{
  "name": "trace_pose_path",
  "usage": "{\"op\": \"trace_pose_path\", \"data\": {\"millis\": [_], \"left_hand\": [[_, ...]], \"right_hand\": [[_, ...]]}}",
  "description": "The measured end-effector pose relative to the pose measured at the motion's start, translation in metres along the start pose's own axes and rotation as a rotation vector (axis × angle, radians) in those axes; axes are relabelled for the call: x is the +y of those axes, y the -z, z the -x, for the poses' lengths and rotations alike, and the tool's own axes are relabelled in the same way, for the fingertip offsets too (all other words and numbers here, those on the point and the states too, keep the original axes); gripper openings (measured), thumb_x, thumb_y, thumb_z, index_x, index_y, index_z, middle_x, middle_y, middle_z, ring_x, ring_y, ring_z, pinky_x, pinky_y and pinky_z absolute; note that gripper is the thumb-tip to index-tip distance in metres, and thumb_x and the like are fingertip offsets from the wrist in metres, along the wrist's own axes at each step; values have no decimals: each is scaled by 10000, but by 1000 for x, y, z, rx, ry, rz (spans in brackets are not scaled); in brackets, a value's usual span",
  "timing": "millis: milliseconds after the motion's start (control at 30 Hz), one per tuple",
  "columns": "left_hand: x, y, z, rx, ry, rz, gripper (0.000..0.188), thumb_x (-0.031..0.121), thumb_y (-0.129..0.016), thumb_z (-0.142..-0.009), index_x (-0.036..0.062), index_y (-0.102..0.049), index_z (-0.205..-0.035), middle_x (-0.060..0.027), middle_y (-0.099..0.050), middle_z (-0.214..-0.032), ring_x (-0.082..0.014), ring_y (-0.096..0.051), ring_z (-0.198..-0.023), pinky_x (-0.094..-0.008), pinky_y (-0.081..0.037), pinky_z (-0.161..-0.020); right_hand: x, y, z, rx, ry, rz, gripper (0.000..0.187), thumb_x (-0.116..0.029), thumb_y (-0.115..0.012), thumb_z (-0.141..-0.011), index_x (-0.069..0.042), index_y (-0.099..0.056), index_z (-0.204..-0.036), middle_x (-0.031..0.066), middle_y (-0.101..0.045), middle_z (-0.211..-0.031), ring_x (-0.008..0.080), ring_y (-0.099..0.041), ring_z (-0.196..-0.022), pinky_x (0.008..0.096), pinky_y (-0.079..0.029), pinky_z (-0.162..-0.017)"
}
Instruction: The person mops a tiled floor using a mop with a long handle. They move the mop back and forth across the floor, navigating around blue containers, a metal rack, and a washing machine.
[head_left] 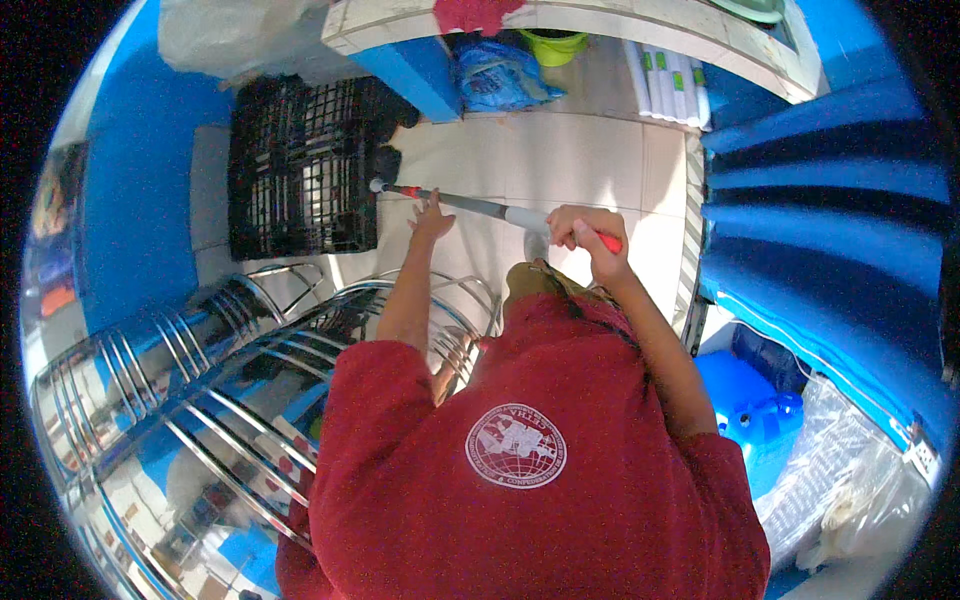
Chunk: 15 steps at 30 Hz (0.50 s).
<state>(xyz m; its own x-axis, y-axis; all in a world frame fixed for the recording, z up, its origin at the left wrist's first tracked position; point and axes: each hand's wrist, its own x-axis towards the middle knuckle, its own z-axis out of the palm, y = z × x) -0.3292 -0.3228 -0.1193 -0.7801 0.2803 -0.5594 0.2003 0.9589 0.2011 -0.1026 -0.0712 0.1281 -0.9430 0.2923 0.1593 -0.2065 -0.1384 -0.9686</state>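
Observation:
A long pole, grey and white with red parts, lies slantwise across the view like a mop handle. My right hand is wrapped round its red-ended part. Farther along, my left hand meets the grey section with a loose hold, some fingers spread beside it. The pole's far left end has a pale round joint close to the black plastic crates. Something dark shows beside that joint, too unclear to name.
Chrome-barred metal seating stands close on my left. A tiled ledge runs across the far side, with a blue plastic bag and a green basin beneath. Blue curtains and a blue jug are on the right.

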Motion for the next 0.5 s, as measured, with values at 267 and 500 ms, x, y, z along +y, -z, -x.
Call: {"op": "trace_pose_path", "data": {"millis": [267, 500], "left_hand": [[186, -6, 54, 141, -887, -48, 580, 246, -645, -705, 267, -467, -1256, -106, -417, -1346, -349, -275, -1314, -640, -167, -1022], [363, -44, 171, -245, -1361, 308, 246, 83, -591, -597, 171, -642, -821, -20, -610, -1020, -233, -540, -1046, -462, -350, -969]], "right_hand": [[-82, 115, 62, 472, 130, 98, 435, -316, -409, -897, 19, -528, -646, 66, -439, -519, 180, -420, -484, 340, -382, -547], [-253, 116, 151, 658, 293, 322, 361, -315, -379, -881, -12, -507, -733, 12, -388, -457, 135, -362, -406, 361, -351, -497]]}}
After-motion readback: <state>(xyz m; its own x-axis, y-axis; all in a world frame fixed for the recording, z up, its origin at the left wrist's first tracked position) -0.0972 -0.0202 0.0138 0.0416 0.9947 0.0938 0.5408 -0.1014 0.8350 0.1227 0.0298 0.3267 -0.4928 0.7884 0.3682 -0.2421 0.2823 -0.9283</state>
